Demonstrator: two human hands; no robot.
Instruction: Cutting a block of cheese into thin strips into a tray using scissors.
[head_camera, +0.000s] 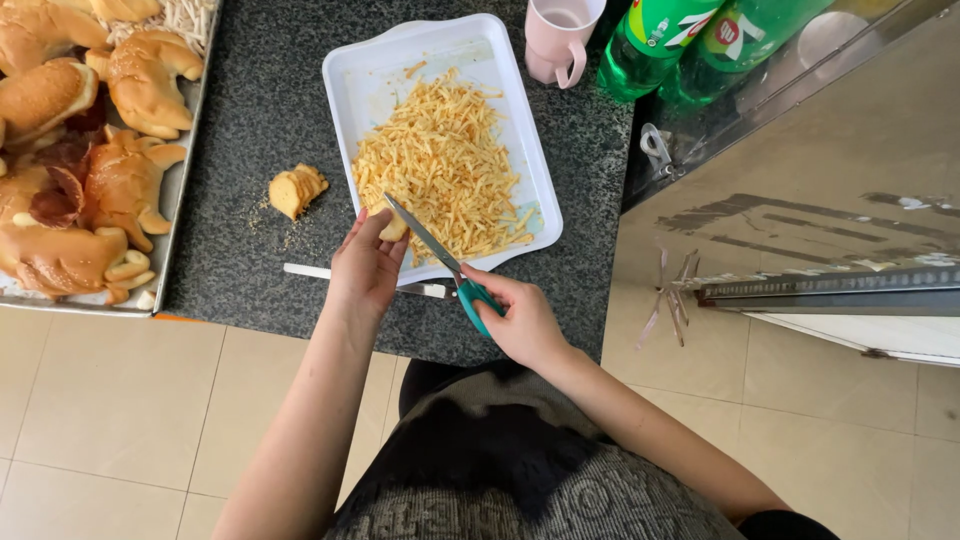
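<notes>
Right hand (522, 318) grips teal scissors (440, 258), blades open. Left hand (366, 262) pinches a bread piece (392, 227) over the white tray (440, 40) of shreds

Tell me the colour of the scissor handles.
Teal green, on the scissors in the right hand, head view.

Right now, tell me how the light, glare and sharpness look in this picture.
Head view: soft, even daylight; faint shadows under the left hand and right hand. Pale glare on the slanted metal cabinet panel. The white rectangular tray of shredded yellow strips and the teal-handled scissors are sharp; straight edges bow slightly toward the frame's borders.
</notes>
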